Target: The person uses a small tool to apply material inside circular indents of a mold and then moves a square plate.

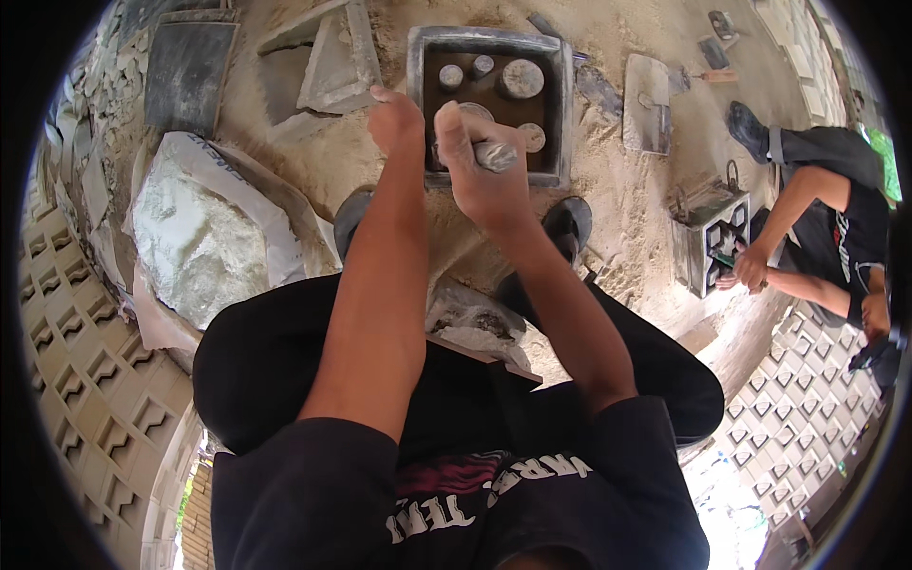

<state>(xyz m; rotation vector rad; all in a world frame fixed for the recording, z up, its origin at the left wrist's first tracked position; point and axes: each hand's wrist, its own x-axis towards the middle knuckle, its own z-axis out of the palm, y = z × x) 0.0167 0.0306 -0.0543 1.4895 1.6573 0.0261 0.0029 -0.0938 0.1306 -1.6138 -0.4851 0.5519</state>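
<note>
A rectangular dark-walled box frame (569, 114) lies on the sandy ground in front of me. Inside it, dusty round pieces such as a wide cylinder (522, 79) and a smaller one (450, 77) stand on a brown surface. My right hand (486, 195) is over the box's near part, fingers wrapped round a grey, round-ended rod (496, 157), its thumb pointing up. Part of the pieces is hidden behind this hand. My left hand (397, 123) is at the box's left wall, one digit extended; its other fingers are mostly hidden, and I cannot tell whether it grips the wall.
An open sack of white powder (195, 233) stands at left. Behind it are a dark board (190, 76) and a broken slab frame (337, 57). A flat float (647, 104) lies to the right. Farther right, a co-worker's hands (750, 268) work at another metal mould (708, 237).
</note>
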